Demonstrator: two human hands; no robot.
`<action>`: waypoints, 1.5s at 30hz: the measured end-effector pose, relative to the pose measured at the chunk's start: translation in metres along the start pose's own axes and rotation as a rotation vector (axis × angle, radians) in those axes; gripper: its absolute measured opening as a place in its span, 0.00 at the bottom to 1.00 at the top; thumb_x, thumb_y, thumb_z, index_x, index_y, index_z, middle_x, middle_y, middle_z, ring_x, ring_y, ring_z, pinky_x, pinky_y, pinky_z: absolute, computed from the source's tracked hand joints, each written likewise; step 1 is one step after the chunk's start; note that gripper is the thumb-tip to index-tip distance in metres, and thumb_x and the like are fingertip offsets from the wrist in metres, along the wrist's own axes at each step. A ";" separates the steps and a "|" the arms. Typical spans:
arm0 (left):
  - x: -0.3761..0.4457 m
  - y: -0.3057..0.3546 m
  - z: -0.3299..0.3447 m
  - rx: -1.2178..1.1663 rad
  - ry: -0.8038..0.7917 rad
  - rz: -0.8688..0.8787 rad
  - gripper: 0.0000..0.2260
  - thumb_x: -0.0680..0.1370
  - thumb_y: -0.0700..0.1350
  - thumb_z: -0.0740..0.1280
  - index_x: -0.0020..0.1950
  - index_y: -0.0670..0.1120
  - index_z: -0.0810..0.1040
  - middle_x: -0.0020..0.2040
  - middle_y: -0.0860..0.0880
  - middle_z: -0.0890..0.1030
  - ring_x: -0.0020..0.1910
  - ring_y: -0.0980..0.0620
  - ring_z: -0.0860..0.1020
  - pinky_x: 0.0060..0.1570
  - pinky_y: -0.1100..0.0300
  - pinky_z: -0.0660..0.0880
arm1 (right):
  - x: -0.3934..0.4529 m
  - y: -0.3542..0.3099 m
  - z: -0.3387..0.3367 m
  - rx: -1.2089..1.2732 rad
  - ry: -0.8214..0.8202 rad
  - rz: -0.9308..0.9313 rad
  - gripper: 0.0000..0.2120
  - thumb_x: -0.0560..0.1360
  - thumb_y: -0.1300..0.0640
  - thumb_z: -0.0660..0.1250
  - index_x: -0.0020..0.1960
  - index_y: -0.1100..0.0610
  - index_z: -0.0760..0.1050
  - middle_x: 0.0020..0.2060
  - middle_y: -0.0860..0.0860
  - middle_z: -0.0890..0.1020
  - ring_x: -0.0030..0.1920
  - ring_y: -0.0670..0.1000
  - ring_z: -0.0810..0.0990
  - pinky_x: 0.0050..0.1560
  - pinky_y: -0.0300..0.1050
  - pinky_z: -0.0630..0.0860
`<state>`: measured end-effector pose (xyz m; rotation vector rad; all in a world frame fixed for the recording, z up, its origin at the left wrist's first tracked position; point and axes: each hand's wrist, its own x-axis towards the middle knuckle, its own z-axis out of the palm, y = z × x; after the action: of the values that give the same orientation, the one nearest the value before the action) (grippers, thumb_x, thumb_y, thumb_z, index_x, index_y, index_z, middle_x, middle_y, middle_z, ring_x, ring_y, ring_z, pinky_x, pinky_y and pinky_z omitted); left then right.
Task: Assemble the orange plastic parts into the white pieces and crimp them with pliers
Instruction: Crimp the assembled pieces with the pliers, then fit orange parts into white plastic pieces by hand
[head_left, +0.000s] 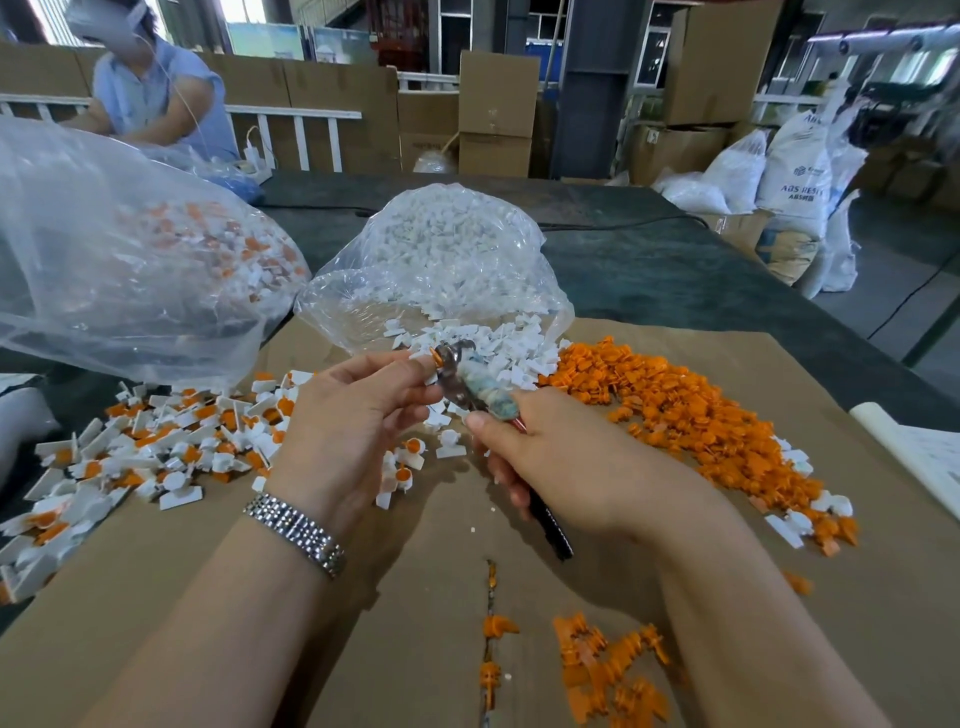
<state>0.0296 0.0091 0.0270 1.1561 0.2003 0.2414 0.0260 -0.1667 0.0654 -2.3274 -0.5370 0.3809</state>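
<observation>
A person's left hand (358, 410) pinches a small white piece with an orange part (434, 357) between thumb and fingers (387, 364). The right hand (561, 457) curls its fingers round the handles of pliers (460, 376), whose jaws meet the orange part. Both are raised above the cardboard-covered table (415, 597), between a heap of assembled pieces (156, 447) and a heap of orange parts (691, 410).
</observation>
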 end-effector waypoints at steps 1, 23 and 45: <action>0.000 -0.001 0.000 -0.007 0.006 -0.003 0.09 0.74 0.37 0.75 0.52 0.37 0.82 0.40 0.45 0.85 0.37 0.53 0.84 0.34 0.67 0.78 | 0.001 0.001 0.000 0.002 0.001 0.004 0.20 0.85 0.45 0.56 0.48 0.61 0.73 0.34 0.56 0.79 0.31 0.52 0.79 0.41 0.51 0.80; 0.007 -0.003 -0.013 1.194 0.208 0.522 0.09 0.77 0.43 0.70 0.56 0.51 0.80 0.51 0.52 0.74 0.48 0.51 0.74 0.41 0.59 0.69 | 0.025 0.067 -0.026 -0.460 0.445 0.572 0.30 0.76 0.39 0.67 0.70 0.57 0.67 0.68 0.61 0.71 0.69 0.64 0.68 0.68 0.63 0.62; 0.001 -0.039 0.013 1.610 -0.280 0.663 0.05 0.80 0.57 0.66 0.53 0.58 0.78 0.49 0.58 0.79 0.53 0.54 0.73 0.54 0.56 0.63 | 0.039 0.066 -0.006 -0.726 0.419 0.148 0.07 0.80 0.51 0.67 0.55 0.43 0.82 0.52 0.46 0.76 0.61 0.52 0.67 0.53 0.52 0.60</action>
<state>0.0373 -0.0171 -0.0033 2.8315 -0.3479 0.5228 0.0805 -0.1951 0.0183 -3.0367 -0.3209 -0.2966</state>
